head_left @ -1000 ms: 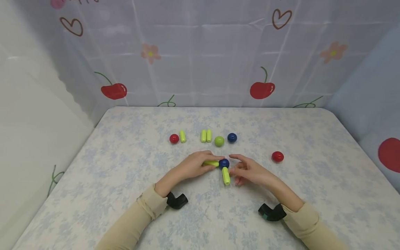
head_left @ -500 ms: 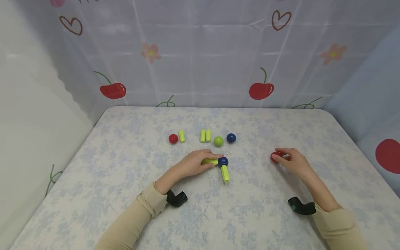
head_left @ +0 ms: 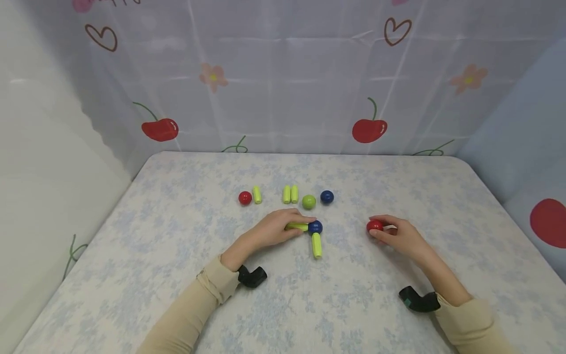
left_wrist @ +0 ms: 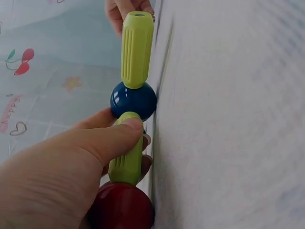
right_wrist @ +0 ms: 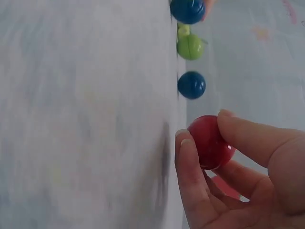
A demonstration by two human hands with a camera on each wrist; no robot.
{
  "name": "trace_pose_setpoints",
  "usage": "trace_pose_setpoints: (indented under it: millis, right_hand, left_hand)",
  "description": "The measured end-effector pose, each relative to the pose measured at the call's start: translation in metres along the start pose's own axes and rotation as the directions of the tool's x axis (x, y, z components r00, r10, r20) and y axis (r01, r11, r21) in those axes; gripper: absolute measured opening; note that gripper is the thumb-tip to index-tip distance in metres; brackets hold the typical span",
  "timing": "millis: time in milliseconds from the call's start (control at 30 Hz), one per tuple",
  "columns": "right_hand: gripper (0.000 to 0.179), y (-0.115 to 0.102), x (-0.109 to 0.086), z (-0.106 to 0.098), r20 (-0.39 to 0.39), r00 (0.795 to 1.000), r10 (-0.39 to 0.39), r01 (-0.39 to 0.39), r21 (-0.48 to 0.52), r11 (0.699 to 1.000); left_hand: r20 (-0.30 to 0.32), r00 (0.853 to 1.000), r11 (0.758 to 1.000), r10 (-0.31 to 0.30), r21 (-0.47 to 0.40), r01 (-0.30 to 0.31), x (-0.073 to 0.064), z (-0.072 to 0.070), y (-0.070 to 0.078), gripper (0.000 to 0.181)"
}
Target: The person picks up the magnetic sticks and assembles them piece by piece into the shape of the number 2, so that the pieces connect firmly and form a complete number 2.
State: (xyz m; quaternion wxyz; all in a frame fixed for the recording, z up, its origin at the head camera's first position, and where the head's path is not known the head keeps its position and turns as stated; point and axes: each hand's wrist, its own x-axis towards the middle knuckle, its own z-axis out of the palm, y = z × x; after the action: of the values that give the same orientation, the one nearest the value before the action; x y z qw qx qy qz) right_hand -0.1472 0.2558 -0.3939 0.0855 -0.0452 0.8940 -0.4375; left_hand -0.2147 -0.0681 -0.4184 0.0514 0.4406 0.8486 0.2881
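My left hand [head_left: 275, 228] grips a yellow-green ribbed rod [left_wrist: 126, 164] between thumb and fingers. One end of that rod meets a blue ball [head_left: 315, 227]. A second yellow-green rod [head_left: 316, 246] extends from the same ball towards the table's near side. In the left wrist view a dark red ball [left_wrist: 123, 207] sits at the held rod's other end, beneath the palm; the head view hides it. To the right, my right hand [head_left: 406, 241] pinches another red ball [right_wrist: 209, 142] between its thumb and fingers, apart from the joined pieces.
Behind the hands lie a red ball [head_left: 245, 198], a single rod [head_left: 257, 194], a pair of rods [head_left: 287, 194], a green ball [head_left: 309, 201] and a blue ball [head_left: 327, 197]. A patterned cloth covers the table [head_left: 199, 172], with a curtain [head_left: 274, 88] behind it.
My right hand left the joined pieces, reached right, took hold of the red ball and has brought it somewhat back left. My left hand keeps its grip; the front rod has swung slightly left.
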Motion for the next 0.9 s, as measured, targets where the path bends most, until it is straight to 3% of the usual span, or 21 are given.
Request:
trace_pose_setpoints:
  millis: [100, 167, 233, 367, 433, 500, 633, 900]
  right_hand:
    - [0.052, -0.01, -0.002, 0.013, 0.092, 0.996, 0.005, -0.015, 0.11, 0.994]
    - [0.052, -0.016, -0.003, 0.022, 0.19, 0.982, -0.013, -0.021, 0.175, 0.984]
    - [0.054, -0.022, -0.007, 0.031, 0.317, 0.947, -0.056, -0.028, 0.256, 0.966]
    - [0.06, -0.032, -0.014, 0.049, 0.524, 0.839, -0.144, -0.095, 0.404, 0.91]
    - [0.062, -0.036, -0.017, 0.058, 0.555, 0.818, -0.151, -0.153, 0.463, 0.873]
    - [0.062, -0.04, -0.019, 0.066, 0.55, 0.824, -0.136, -0.194, 0.499, 0.844]
    - [0.059, -0.044, -0.022, 0.075, 0.506, 0.859, -0.071, -0.261, 0.554, 0.791]
    - [0.055, -0.047, -0.026, 0.091, 0.399, 0.917, -0.021, -0.273, 0.665, 0.695]
  left_hand:
    - [0.0, 1.0, 1.0, -0.008, 0.002, 0.008, 0.001, 0.0, 0.001, 0.042]
    - [-0.003, 1.0, 1.0, -0.018, -0.002, 0.018, 0.001, 0.0, 0.002, 0.042]
    - [-0.006, 1.0, 1.0, -0.027, -0.013, 0.027, 0.002, 0.0, 0.002, 0.042]
    - [-0.008, 0.999, 0.999, -0.039, -0.037, 0.039, 0.002, 0.0, 0.002, 0.041]
    - [-0.009, 0.999, 0.998, -0.038, -0.046, 0.038, 0.002, -0.001, 0.002, 0.041]
    - [-0.009, 0.999, 0.998, -0.037, -0.051, 0.037, 0.002, -0.001, 0.002, 0.041]
    - [-0.013, 0.999, 0.998, -0.029, -0.052, 0.028, 0.002, -0.001, 0.001, 0.041]
    - [-0.027, 0.999, 0.998, -0.027, -0.053, 0.026, 0.001, 0.0, -0.001, 0.04]
